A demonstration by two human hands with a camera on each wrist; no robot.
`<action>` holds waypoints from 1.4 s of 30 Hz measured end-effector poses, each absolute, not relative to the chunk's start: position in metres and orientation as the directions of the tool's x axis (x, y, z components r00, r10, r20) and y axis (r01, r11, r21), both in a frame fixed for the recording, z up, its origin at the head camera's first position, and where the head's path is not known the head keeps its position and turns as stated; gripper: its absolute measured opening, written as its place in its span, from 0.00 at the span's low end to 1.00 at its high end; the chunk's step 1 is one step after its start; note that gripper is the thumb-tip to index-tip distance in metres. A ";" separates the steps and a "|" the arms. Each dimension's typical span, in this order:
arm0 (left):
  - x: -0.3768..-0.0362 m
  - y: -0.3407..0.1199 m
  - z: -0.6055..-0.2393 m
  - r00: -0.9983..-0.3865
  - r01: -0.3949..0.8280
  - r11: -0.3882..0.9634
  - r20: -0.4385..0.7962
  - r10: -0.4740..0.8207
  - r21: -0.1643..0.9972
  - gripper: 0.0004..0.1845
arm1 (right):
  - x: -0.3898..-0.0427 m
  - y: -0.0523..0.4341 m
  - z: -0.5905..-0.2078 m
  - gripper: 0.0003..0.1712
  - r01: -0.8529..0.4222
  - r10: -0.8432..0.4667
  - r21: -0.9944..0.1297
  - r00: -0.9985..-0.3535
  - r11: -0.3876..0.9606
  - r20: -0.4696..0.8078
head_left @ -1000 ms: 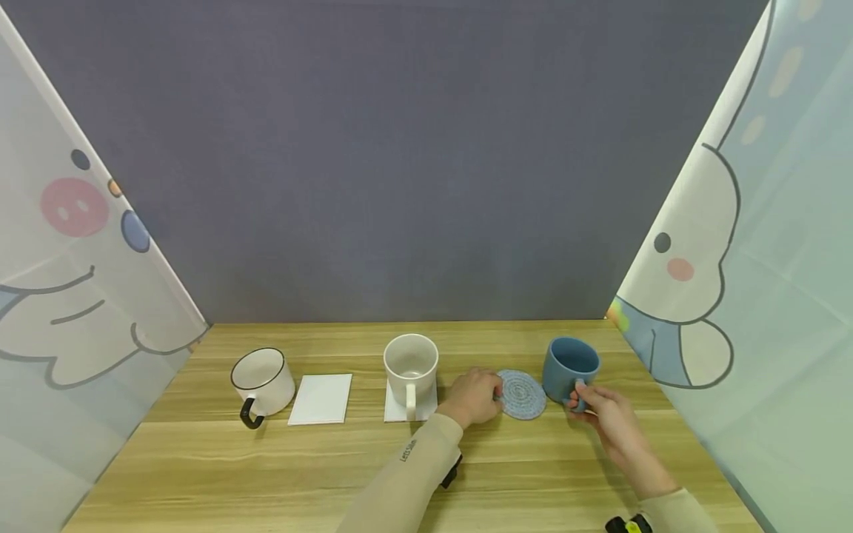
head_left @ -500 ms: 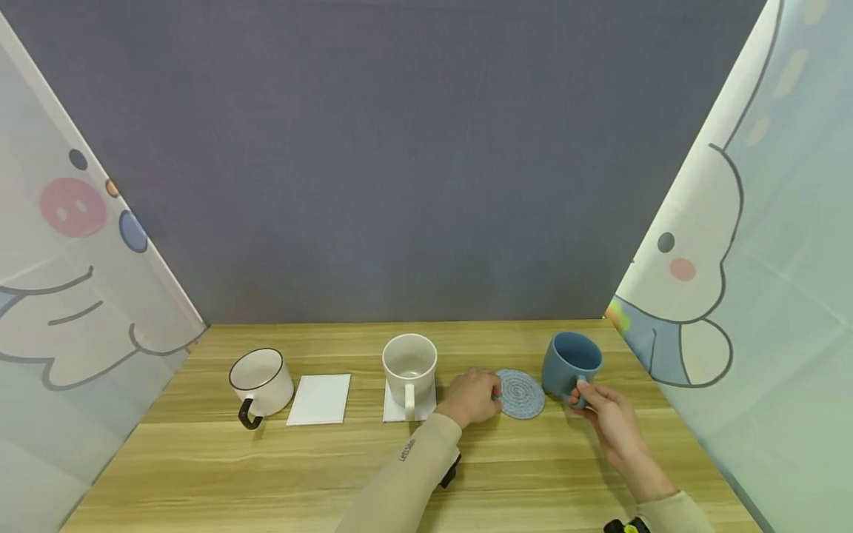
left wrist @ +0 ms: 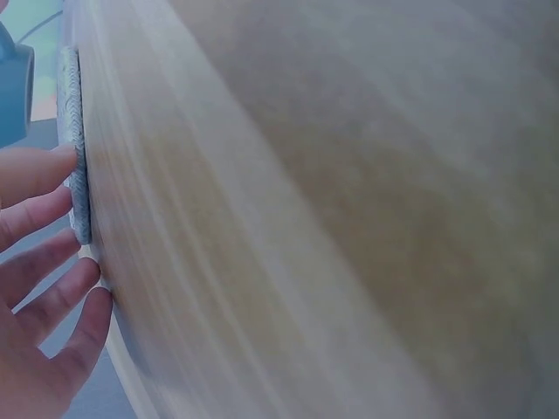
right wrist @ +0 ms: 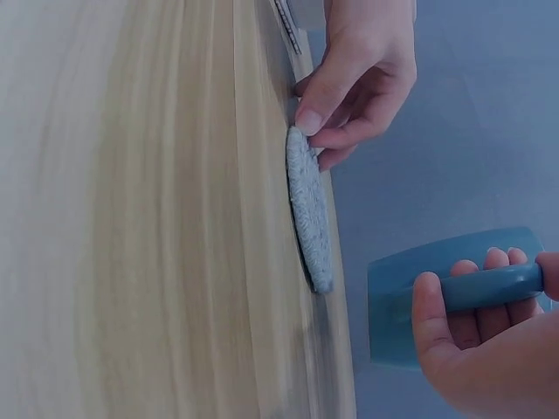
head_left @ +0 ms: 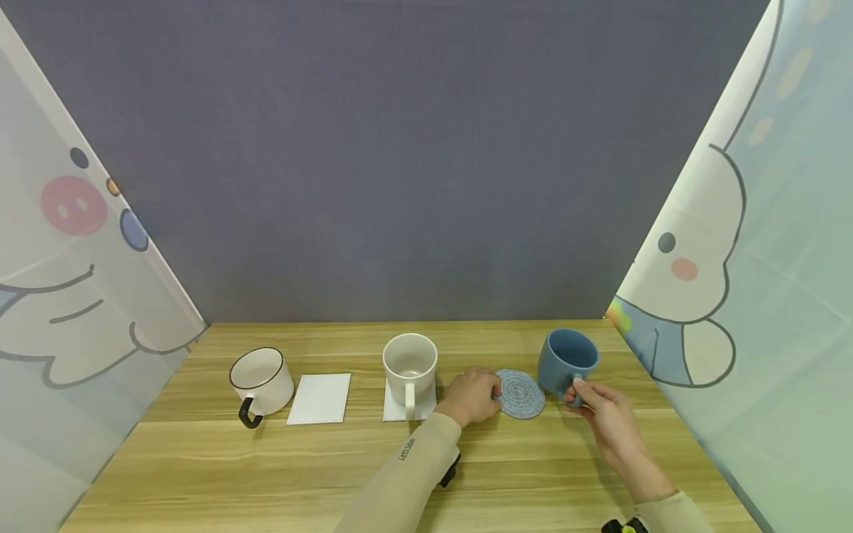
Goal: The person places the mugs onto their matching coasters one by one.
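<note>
My right hand [head_left: 611, 420] holds a blue mug [head_left: 558, 364] by its handle, fingers curled round it. A small gap shows between the mug's base and the table in the right wrist view, where the mug [right wrist: 393, 301] is off the wood. Just left of it lies a round, woven grey-blue coaster [head_left: 522, 394], flat on the table. My left hand [head_left: 472, 396] pinches the coaster's left edge between thumb and fingers, seen best in the right wrist view. In the left wrist view, several fingertips [left wrist: 65, 160] meet the coaster's rim [left wrist: 77, 131].
A cream mug [head_left: 409, 366] stands on a white square coaster [head_left: 392, 411] left of my left hand. Farther left lies another white square coaster [head_left: 320, 400], beside a white mug with a black handle [head_left: 269, 389]. A grey backdrop [head_left: 413, 163] rises behind the wooden table [head_left: 266, 474].
The blue mug has risen a little in my right hand, then shifted slightly left, towards the woven coaster. My left hand and the coaster have stayed in place.
</note>
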State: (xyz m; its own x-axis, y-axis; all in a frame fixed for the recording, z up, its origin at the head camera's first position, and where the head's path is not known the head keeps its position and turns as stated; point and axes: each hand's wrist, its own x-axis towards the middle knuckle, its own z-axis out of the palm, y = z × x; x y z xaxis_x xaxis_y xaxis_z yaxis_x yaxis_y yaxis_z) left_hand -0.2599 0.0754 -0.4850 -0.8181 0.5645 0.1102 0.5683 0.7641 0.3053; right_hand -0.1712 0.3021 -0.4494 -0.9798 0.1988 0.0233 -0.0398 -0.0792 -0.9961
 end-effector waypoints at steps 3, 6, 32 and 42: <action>-0.261 0.076 -0.486 -0.816 0.571 0.760 0.118 0.565 0.310 0.06 | -0.171 0.298 -0.448 0.18 -0.038 0.203 -0.997 -0.979 -0.064 0.025; -0.262 0.076 -0.487 -0.814 0.577 0.755 0.133 0.566 0.311 0.07 | -0.171 0.294 -0.447 0.18 -0.034 0.202 -0.998 -0.979 -0.051 0.023; -0.264 0.076 -0.489 -0.809 0.583 0.745 0.153 0.567 0.324 0.08 | -0.171 0.267 -0.448 0.17 -0.020 0.166 -1.000 -0.986 -0.024 0.016; -0.263 0.076 -0.488 -0.817 0.572 0.756 0.143 0.558 0.318 0.08 | -0.173 0.258 -0.450 0.17 0.015 0.172 -1.000 -0.985 -0.023 -0.019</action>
